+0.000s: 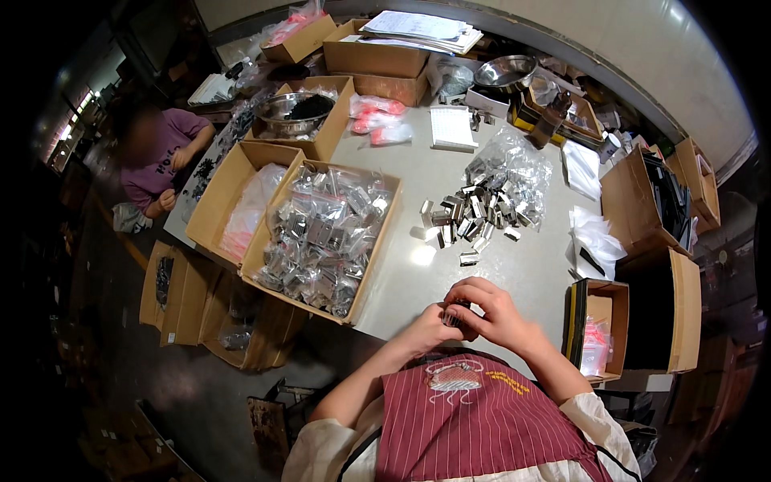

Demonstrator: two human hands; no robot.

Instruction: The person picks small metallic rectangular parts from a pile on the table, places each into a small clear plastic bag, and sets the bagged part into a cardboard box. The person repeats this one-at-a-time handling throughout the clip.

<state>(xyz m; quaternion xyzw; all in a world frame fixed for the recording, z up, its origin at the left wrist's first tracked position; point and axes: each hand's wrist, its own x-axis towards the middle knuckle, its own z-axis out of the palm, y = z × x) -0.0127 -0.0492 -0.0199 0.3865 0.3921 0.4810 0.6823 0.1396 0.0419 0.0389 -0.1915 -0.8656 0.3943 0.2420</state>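
Note:
My left hand (428,330) and my right hand (495,316) meet at the near edge of the grey table (385,297). Between their closed fingers sits a small dark, partly shiny piece (456,315), mostly covered, so its kind does not show. Beyond them lies a loose pile of short silvery metal channel pieces (474,210), spilling from a clear plastic bag (518,165). One metal piece (469,259) lies apart, nearest my hands. At the left, a cardboard box (384,233) is full of small clear bags holding similar metal parts.
Beside that box stands another carton (210,210) with red-edged bags. A metal bowl (277,120) holds black parts. At right are white sheets (593,237), a small box of zip bags (617,325) and a tall carton (684,309). A co-worker (157,157) sits at far left.

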